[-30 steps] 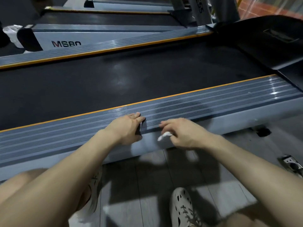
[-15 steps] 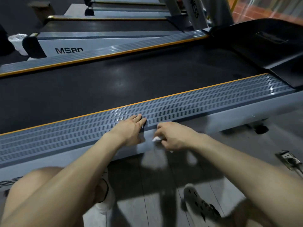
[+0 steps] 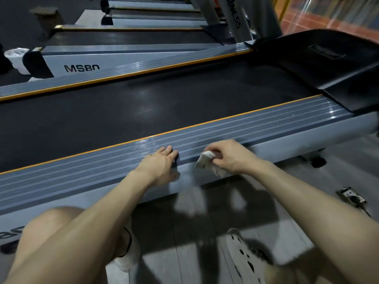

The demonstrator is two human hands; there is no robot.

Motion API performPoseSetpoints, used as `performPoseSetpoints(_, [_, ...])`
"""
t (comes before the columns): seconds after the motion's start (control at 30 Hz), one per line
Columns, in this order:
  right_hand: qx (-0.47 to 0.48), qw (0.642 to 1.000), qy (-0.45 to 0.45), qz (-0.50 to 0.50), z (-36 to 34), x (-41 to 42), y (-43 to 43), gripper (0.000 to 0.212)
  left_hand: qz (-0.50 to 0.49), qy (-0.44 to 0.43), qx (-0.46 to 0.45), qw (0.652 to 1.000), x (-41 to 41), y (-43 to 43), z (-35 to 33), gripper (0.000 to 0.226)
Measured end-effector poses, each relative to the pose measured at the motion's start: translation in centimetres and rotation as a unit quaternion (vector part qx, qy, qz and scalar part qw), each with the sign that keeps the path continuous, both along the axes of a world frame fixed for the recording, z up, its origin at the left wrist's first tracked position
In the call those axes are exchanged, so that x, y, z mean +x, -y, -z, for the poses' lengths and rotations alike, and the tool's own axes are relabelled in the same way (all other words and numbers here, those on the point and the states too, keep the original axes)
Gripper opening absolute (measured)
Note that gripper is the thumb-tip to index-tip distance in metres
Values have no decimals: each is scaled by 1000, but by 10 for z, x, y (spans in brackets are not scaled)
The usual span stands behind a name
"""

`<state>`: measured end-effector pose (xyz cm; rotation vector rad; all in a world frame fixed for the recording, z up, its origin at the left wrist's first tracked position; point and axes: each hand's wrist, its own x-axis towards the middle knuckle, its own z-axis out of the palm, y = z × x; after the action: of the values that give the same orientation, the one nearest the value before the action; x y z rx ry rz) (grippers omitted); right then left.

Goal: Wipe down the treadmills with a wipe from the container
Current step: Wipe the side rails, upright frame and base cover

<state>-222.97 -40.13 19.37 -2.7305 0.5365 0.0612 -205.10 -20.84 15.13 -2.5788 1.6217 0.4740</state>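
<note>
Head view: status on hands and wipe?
Left hand flat on the grey side rail. Right hand grips the wipe at the rail's outer edge. Nothing in the way.

Dim light, soft blur, edge distortion

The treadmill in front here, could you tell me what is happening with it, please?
A person crouched beside the nearest treadmill is wiping its grey side rail. The right hand pinches a crumpled white wipe at the rail's outer edge. The left hand rests flat on the ribbed rail just beside it, fingers straight, holding nothing. A second treadmill stands behind.
</note>
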Motion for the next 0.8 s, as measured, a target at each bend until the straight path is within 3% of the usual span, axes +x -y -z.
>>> performPoseSetpoints(0.07, [35, 991, 72, 110, -6, -27, 19, 33, -21, 1, -30, 999, -4, 0, -1, 78])
performPoseSetpoints(0.17, [119, 944, 167, 260, 9, -61, 53, 21, -38, 13, -102, 994, -10, 5, 1, 69])
performPoseSetpoints(0.3, [218, 900, 238, 292, 8, -62, 91, 17, -19, 24, -178, 984, -18, 21, 12, 50])
performPoseSetpoints(0.37, [146, 904, 278, 290, -5, -61, 102, 19, -19, 28, -199, 980, -24, 30, 13, 45])
performPoseSetpoints(0.47, [-69, 914, 339, 213, -12, -58, 119, 29, -6, 35, -214, 976, -27, 52, 6, 44])
performPoseSetpoints(0.5, [-96, 933, 302, 168, -5, -57, 124, 29, 1, 44, -222, 974, -28, 62, 4, 43])
performPoseSetpoints(0.57, [-111, 982, 131, 82, 23, -54, 127, 58, 4, 51, -248, 967, -32, 84, -1, 42])
performPoseSetpoints(0.63, [-126, 989, 20, 69, 47, -52, 121, 82, -15, 36, -272, 961, -38, 109, -5, 45])
performPoseSetpoints(0.8, [-171, 978, 67, 94, 40, -41, 122, 72, -69, 2, -309, 949, -58, 168, 2, 43])
